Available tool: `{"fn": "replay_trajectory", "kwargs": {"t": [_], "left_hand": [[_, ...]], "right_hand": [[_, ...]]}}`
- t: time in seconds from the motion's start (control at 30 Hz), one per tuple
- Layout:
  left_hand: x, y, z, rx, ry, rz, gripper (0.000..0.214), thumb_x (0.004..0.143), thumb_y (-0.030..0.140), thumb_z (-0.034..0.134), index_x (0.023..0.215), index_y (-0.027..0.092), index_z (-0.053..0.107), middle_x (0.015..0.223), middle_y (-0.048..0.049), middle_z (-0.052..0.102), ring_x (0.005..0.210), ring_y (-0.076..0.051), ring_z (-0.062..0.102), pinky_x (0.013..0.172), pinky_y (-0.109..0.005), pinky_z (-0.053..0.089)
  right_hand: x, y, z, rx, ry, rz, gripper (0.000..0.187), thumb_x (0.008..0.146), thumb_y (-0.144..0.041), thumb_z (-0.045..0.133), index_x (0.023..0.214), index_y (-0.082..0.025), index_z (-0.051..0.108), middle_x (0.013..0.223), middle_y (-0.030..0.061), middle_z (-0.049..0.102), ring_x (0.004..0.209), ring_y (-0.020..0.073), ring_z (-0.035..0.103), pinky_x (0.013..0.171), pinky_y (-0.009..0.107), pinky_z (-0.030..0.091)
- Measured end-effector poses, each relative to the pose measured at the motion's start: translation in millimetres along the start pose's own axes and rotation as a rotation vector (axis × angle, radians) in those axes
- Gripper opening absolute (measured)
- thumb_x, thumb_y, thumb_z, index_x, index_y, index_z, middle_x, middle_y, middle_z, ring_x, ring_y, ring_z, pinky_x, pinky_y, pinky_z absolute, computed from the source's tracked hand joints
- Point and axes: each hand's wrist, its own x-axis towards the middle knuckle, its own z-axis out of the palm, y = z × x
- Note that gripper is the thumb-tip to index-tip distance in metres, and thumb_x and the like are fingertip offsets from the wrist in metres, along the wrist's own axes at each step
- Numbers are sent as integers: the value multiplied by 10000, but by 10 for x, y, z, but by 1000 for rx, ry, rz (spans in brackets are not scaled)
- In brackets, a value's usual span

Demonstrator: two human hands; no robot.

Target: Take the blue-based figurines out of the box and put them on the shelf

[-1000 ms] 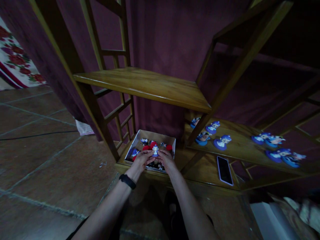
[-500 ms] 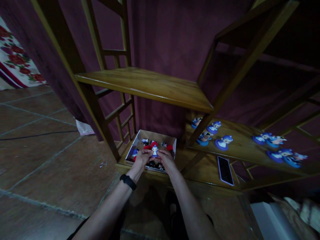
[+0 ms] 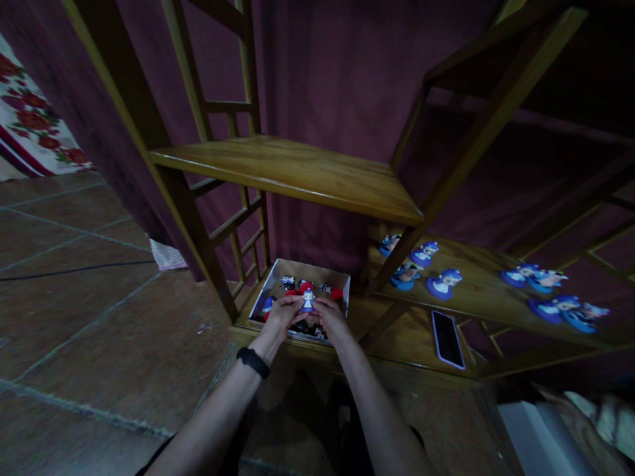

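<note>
Between my two hands is a small figurine with blue hair and a white dress, held upright over an open cardboard box. My left hand grips its left side, with a black band on the wrist. On the other side, the fingers of my right hand close on it too. Inside the box lie several more figurines, among them a red and black one and a blue-haired one. My hands hide part of the box's contents.
The box rests on the lowest board of a wooden shelf unit, under a higher shelf. Several figurines stand on the shelf to the right. A phone lies below them. A slanted post divides the bays.
Almost nothing differs. Both hands still hold the figurine over the box, and the view has shifted very slightly.
</note>
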Motion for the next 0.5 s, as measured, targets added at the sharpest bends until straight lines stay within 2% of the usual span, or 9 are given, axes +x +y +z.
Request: {"fn": "replay_trajectory", "kwargs": {"t": [0.33,0.5], "left_hand": [[-10,14,26,13,42,-2,99,630,87,699,685,107,619,606,-29,631,547,-115,607,535,-240,544],[-15,8,20,18,18,-2,112,630,104,703,701,118,618,610,-22,628,549,-111,606,541,-235,543]], "right_hand": [[-26,-17,23,16,27,8,250,553,-280,706,737,-162,586,666,-7,640,591,129,609,567,251,498],[-17,3,13,8,7,-8,243,565,-293,699,746,-163,602,699,1,650,638,139,614,598,264,500]]}}
